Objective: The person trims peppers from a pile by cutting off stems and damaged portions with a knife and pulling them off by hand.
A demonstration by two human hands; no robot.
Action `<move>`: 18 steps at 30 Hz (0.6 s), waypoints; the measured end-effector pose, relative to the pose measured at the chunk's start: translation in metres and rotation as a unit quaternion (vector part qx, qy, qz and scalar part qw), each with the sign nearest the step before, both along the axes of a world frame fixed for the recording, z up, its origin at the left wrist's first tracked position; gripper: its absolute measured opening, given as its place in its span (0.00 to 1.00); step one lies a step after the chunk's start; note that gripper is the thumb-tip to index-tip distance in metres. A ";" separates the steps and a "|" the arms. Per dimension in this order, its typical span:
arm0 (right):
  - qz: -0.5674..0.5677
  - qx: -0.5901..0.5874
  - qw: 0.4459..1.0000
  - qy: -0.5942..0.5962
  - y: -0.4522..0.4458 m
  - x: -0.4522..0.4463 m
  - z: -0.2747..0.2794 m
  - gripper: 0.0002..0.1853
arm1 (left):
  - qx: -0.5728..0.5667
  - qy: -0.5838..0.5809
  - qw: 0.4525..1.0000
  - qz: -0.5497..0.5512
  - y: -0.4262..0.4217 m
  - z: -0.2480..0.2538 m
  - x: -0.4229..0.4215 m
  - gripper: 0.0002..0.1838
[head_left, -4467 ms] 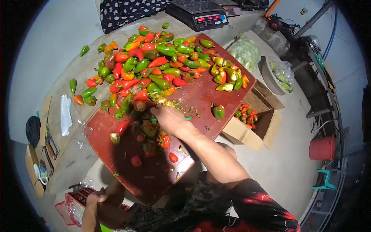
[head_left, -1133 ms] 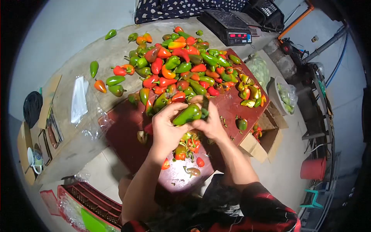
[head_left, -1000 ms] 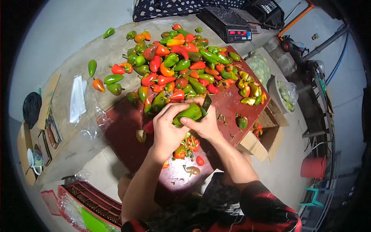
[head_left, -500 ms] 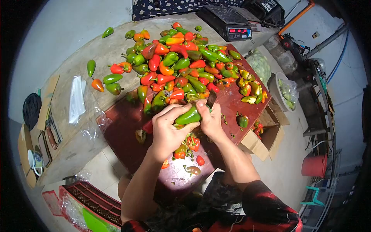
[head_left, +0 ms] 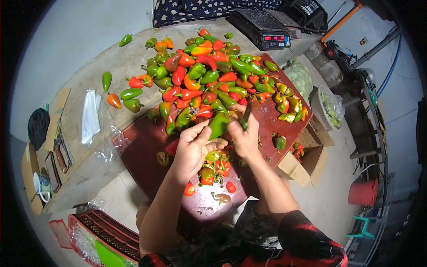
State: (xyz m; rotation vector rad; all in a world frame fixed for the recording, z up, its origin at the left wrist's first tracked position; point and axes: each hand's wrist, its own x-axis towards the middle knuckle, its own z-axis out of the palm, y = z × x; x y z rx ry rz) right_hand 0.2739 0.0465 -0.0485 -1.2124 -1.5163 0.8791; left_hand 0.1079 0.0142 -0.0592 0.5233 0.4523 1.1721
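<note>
A green pepper point(head_left: 218, 126) is held in my left hand point(head_left: 194, 149), between the thumb and fingers, over the red board point(head_left: 147, 149). My right hand point(head_left: 244, 135) is closed around a small knife point(head_left: 247, 116), its dark blade pointing up, right beside the pepper's stem end. Beyond my hands lies a large heap of red, green and orange peppers point(head_left: 191, 83). Below them on the board are cut pepper pieces point(head_left: 207, 173) and green stem scraps. Several opened yellow-green peppers point(head_left: 289, 104) sit at the board's right side.
A digital scale point(head_left: 269, 38) stands at the back. Right of the board are a cardboard box point(head_left: 313, 167) with peppers, a basin point(head_left: 318, 107) and a bag of greens point(head_left: 297, 79). A red crate point(head_left: 104, 229) is at the lower left, a mug point(head_left: 42, 184) at the far left.
Since the earliest frame, my left hand has come up from the lower left and now holds the green pepper. Over the last half second the pepper has tilted more upright and my right hand has shifted slightly away.
</note>
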 end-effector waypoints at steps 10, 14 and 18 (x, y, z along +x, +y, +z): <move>-0.054 0.180 0.974 -0.130 -0.004 -0.005 0.003 0.13 | 0.084 0.192 0.971 0.111 -0.013 -0.003 0.017 0.20; -0.065 0.061 0.996 0.015 0.003 0.002 -0.010 0.11 | 0.100 0.205 0.968 0.099 -0.016 0.000 0.021 0.20; -0.054 -0.034 0.979 0.193 0.011 -0.001 -0.002 0.15 | 0.085 0.178 0.976 0.089 -0.013 -0.005 0.023 0.21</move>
